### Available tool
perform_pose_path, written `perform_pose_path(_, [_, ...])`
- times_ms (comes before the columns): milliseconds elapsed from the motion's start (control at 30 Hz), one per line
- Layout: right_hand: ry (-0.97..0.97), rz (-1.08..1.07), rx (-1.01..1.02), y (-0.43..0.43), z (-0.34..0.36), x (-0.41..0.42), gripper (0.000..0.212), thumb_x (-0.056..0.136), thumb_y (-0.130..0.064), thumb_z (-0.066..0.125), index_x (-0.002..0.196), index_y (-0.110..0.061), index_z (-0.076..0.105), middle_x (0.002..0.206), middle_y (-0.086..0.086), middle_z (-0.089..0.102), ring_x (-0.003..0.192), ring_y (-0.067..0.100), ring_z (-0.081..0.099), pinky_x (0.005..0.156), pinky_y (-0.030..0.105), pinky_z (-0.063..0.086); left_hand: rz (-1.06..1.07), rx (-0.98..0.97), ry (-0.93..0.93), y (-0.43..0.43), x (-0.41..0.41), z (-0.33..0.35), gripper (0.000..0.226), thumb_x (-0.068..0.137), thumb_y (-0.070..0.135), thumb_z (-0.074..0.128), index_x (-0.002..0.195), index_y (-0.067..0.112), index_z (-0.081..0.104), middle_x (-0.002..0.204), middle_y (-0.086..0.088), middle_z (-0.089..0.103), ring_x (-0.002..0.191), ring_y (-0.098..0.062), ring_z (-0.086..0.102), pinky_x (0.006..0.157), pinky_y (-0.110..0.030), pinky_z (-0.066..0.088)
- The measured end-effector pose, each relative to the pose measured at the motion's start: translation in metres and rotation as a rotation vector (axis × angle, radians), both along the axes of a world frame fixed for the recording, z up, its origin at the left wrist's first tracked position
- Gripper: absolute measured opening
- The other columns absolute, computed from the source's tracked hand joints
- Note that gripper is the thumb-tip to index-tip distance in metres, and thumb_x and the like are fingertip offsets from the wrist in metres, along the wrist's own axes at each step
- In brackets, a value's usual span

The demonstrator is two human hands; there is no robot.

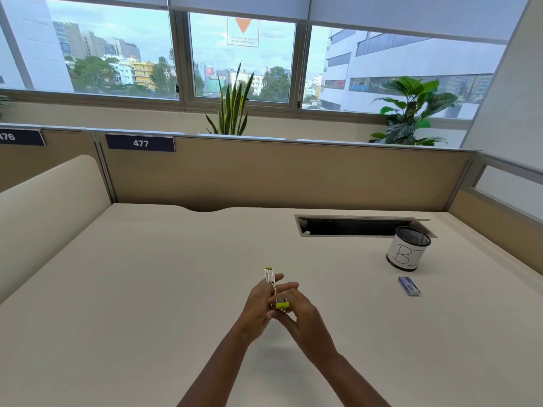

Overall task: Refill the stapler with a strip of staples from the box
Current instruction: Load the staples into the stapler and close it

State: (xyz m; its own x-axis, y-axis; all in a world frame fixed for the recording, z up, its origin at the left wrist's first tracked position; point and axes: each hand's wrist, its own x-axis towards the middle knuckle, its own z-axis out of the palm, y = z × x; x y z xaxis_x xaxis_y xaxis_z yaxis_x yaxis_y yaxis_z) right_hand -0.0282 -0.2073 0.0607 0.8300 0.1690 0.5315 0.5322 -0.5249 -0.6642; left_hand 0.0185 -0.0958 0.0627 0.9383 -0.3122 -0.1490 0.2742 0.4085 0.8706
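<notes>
Green-tipped stapler; tag reads 477.

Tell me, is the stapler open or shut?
Open. The stapler has one green-tipped part sticking up, away from the other green-ended part, held between the left hand and right hand.

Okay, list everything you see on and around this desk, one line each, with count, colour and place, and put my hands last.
clear stapler with lime-green ends: one, clear and lime green, held above the desk's middle
small cardboard staple box: one, blue, flat on the desk, right
round mesh cup wrapped in lettered paper: one, black and white, behind the box
cable slot: one, dark, back right of the desk
desk: one, cream
number plates: two, navy, on the partition, left
plants: two, green, behind the partition
left hand: one, holds the stapler
right hand: one, pinches its near green end
</notes>
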Motion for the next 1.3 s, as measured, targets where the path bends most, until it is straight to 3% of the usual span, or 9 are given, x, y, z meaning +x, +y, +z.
perform_pose_path(233, [-0.008, 0.001, 0.005, 0.001, 0.002, -0.003, 0.031, 0.081, -0.058, 0.046, 0.093, -0.031, 0.056, 0.097, -0.016, 0.057, 0.091, -0.012, 0.051, 0.078, 0.006, 0.044, -0.005, 0.133, -0.178, 0.001, 0.001, -0.006, 0.018, 0.1, 0.013, 0.032, 0.106, 0.004, 0.046, 0.087, -0.003, 0.076, 0.079, -0.015, 0.069, 0.063, -0.023, 0.052])
perform_pose_path(400, [-0.008, 0.01, -0.002, 0.0, 0.003, -0.002, 0.027, 0.082, -0.052, 0.051, 0.092, -0.028, 0.057, 0.1, -0.018, 0.058, 0.098, -0.01, 0.053, 0.082, 0.004, 0.042, 0.059, 0.171, -0.176, -0.001, 0.002, -0.006, 0.021, 0.1, 0.021, 0.036, 0.088, 0.011, 0.051, 0.089, -0.018, 0.065, 0.081, -0.026, 0.061, 0.066, -0.028, 0.05])
perform_pose_path(500, [-0.025, 0.011, -0.024, 0.0, 0.003, -0.002, 0.032, 0.083, -0.055, 0.044, 0.094, -0.027, 0.057, 0.106, -0.006, 0.061, 0.103, -0.002, 0.054, 0.085, 0.003, 0.041, 0.084, 0.206, -0.175, -0.001, 0.0, -0.004, 0.029, 0.1, 0.01, 0.031, 0.078, 0.01, 0.05, 0.066, -0.003, 0.054, 0.058, -0.011, 0.053, 0.053, -0.02, 0.045])
perform_pose_path(667, [-0.035, 0.0, -0.054, 0.0, 0.007, -0.004, 0.028, 0.084, -0.053, 0.045, 0.094, -0.029, 0.056, 0.107, 0.003, 0.064, 0.104, -0.006, 0.05, 0.086, -0.001, 0.038, 0.047, 0.205, -0.229, -0.002, -0.002, -0.006, 0.031, 0.1, 0.005, 0.028, 0.075, 0.008, 0.047, 0.051, 0.012, 0.051, 0.052, -0.005, 0.047, 0.051, -0.015, 0.042])
perform_pose_path(833, [0.018, -0.05, 0.038, 0.001, 0.008, -0.001, 0.021, 0.078, -0.024, 0.065, 0.098, -0.03, 0.057, 0.093, -0.032, 0.057, 0.085, -0.013, 0.053, 0.074, 0.002, 0.042, -0.034, 0.079, -0.164, -0.003, 0.0, 0.0, 0.02, 0.095, 0.017, 0.039, 0.104, 0.008, 0.055, 0.083, -0.003, 0.072, 0.077, -0.017, 0.067, 0.066, -0.025, 0.054])
perform_pose_path(900, [0.063, -0.117, 0.111, 0.001, 0.01, 0.001, 0.024, 0.077, -0.035, 0.062, 0.101, -0.03, 0.057, 0.084, -0.023, 0.062, 0.081, -0.005, 0.057, 0.071, 0.006, 0.043, -0.068, 0.013, -0.073, -0.003, 0.0, 0.004, 0.03, 0.098, 0.018, 0.03, 0.112, 0.011, 0.055, 0.096, -0.012, 0.071, 0.084, -0.022, 0.069, 0.07, -0.029, 0.055])
perform_pose_path(1000, [0.065, -0.197, 0.129, 0.002, 0.015, 0.005, 0.034, 0.079, -0.036, 0.056, 0.109, -0.021, 0.058, 0.09, -0.005, 0.064, 0.085, 0.011, 0.059, 0.069, 0.007, 0.045, -0.121, -0.039, -0.009, -0.002, -0.002, 0.01, 0.044, 0.097, 0.031, 0.025, 0.096, 0.014, 0.066, 0.085, -0.006, 0.073, 0.079, -0.018, 0.07, 0.072, -0.031, 0.053])
perform_pose_path(1133, [0.073, -0.369, -0.01, 0.005, 0.019, 0.01, 0.042, 0.084, -0.03, 0.057, 0.123, -0.016, 0.053, 0.114, 0.004, 0.056, 0.105, 0.015, 0.047, 0.085, 0.027, 0.045, -0.13, 0.025, -0.077, -0.007, -0.003, 0.016, 0.05, 0.082, 0.058, 0.049, 0.109, 0.018, 0.062, 0.1, -0.006, 0.073, 0.092, -0.02, 0.07, 0.074, -0.031, 0.055])
perform_pose_path(1300, [0.252, -0.385, -0.102, 0.005, 0.018, 0.013, 0.052, 0.087, -0.02, 0.059, 0.135, -0.02, 0.039, 0.137, 0.003, 0.042, 0.129, 0.019, 0.036, 0.1, 0.04, 0.04, -0.154, 0.089, -0.131, -0.008, -0.001, 0.01, 0.048, 0.083, 0.041, 0.059, 0.119, 0.009, 0.053, 0.105, -0.008, 0.072, 0.091, -0.022, 0.071, 0.07, -0.029, 0.055])
